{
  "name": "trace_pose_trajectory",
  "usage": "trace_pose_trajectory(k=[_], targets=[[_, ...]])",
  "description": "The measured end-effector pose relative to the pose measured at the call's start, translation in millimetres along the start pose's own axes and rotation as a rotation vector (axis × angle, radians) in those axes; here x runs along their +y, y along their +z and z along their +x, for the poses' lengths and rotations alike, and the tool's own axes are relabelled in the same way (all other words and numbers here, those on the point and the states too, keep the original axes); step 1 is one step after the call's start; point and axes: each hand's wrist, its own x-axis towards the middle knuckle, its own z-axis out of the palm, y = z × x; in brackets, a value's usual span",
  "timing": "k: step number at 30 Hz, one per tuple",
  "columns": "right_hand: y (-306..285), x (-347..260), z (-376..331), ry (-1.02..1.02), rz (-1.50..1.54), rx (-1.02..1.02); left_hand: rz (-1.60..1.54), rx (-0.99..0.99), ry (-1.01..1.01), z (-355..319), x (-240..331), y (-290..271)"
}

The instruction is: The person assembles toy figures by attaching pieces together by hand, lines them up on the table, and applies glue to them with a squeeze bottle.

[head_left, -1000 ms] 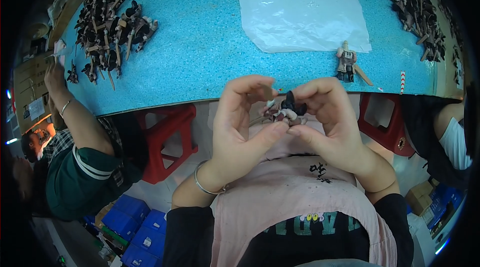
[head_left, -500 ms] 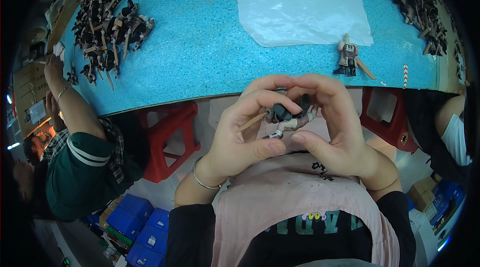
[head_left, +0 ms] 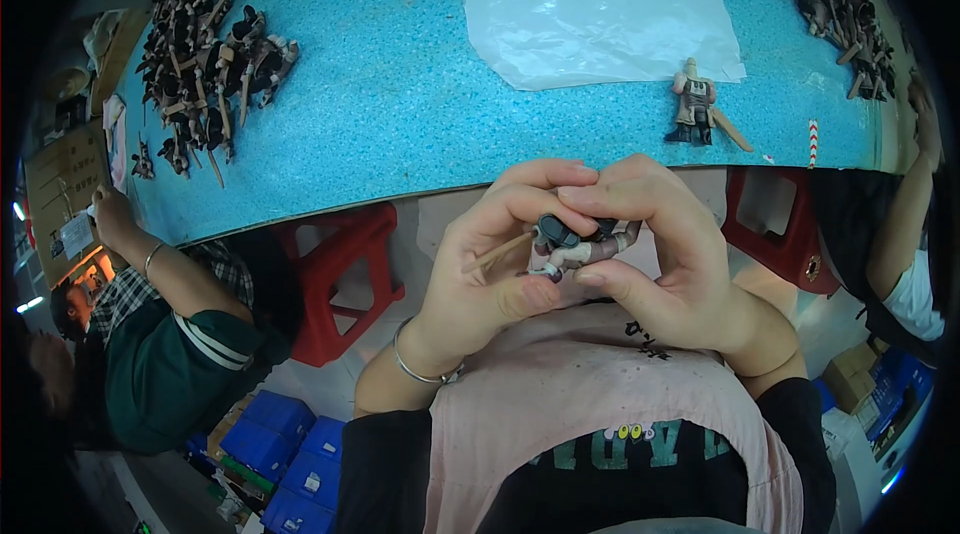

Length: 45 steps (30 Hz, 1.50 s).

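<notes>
Between my hands, just off the table's near edge, is a small toy figure with black boots, pale and brown limbs and a tan stick-like piece. My left hand grips it from the left, the tan stick lying across the palm. My right hand closes on the figure's other end, with thumb and index finger against it. Part of the figure is hidden behind my fingers. A similar figure lies alone on the blue table beyond my right hand, a flat tan piece at its side.
The blue table carries a heap of figures at the left and another pile at the far right. A translucent plastic sheet lies at the back. Red stools stand below. A co-worker's arm is at the left, another's at the right.
My right index finger has come down over the black boots, and the figure has turned slightly. At the left, the co-worker's arm has drawn back from the table.
</notes>
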Motion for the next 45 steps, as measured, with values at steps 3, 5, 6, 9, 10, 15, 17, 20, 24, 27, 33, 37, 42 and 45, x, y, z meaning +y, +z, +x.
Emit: trace_pose_trajectory(k=[3, 5, 6, 9, 10, 15, 17, 20, 24, 27, 33, 37, 42, 45], targets=[[-1, 1, 0, 0.017, -0.020, -0.099, -0.159, 0.056, -0.084, -1, -1, 5], [9, 5, -1, 0.013, 0.046, 0.088, -0.229, 0.084, -0.126, 0, -1, 6], [9, 6, -2, 0.013, 0.049, 0.087, -0.261, 0.108, -0.151, 0, 0, 6], [10, 7, -3, 0.042, 0.041, 0.068, -0.307, 0.136, -0.174, -1, -1, 6], [10, 7, -3, 0.058, 0.047, 0.066, -0.320, 0.138, -0.173, 0, -2, 6], [9, 8, -3, 0.073, 0.024, 0.056, -0.340, 0.144, -0.174, 0, -2, 6], [10, 8, -3, 0.086, 0.033, 0.057, -0.345, 0.146, -0.176, 1, -3, 5], [3, 7, -5, 0.130, 0.016, -0.065, -0.360, 0.129, -0.176, -1, -6, 2], [4, 8, -5, 0.130, 0.026, -0.055, -0.386, 0.120, -0.158, -1, -9, 1], [4, 6, -5, 0.151, 0.016, -0.057, -0.391, 0.142, -0.146, 0, -9, 3], [4, 6, -4, 0.162, 0.023, -0.058, -0.426, 0.102, -0.119, 0, -11, -1], [5, 8, -5, 0.148, 0.021, -0.047, -0.457, 0.100, -0.124, 0, -12, -1], [4, 8, -5, 0.135, 0.014, -0.047, -0.435, 0.121, -0.117, 1, -9, 3], [3, 8, -5, 0.146, 0.023, -0.053, -0.447, 0.116, -0.132, 0, -11, 0]])
